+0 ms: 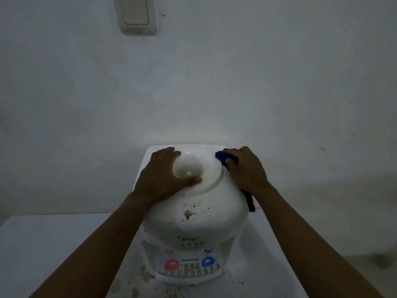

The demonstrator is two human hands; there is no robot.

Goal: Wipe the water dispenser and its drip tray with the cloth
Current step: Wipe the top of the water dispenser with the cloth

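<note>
Head cam: switch [137, 15] above dispenser [193, 214], right grip [247, 171] w/ cloth [223, 157].

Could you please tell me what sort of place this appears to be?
Probably a dim corner of a home or small pantry: a countertop water dispenser stands on a white table against a plain painted wall with a light switch.
</note>
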